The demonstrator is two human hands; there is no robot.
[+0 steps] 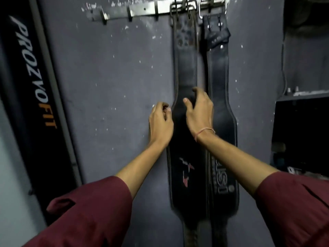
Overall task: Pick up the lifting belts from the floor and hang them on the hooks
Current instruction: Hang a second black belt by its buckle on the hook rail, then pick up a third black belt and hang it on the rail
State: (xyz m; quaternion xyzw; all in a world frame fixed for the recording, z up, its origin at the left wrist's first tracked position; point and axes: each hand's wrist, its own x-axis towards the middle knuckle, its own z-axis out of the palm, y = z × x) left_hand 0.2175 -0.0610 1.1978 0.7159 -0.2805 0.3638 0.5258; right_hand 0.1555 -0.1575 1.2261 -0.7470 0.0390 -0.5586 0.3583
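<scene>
Two black lifting belts hang side by side on the grey wall from a metal hook rail (142,9). The left belt (185,68) carries a red and white logo low down; the right belt (218,72) shows white lettering. My left hand (160,122) is at the left edge of the left belt, fingers curled, holding nothing that I can see. My right hand (200,111) rests over the left belt's front where it widens, fingers spread and bent. Both buckles sit over hooks at the top.
Several bare hooks (104,17) stand on the rail left of the belts. A black machine upright with PROZVOFIT lettering (33,77) leans along the left. A dark shelf unit (302,131) stands at the right.
</scene>
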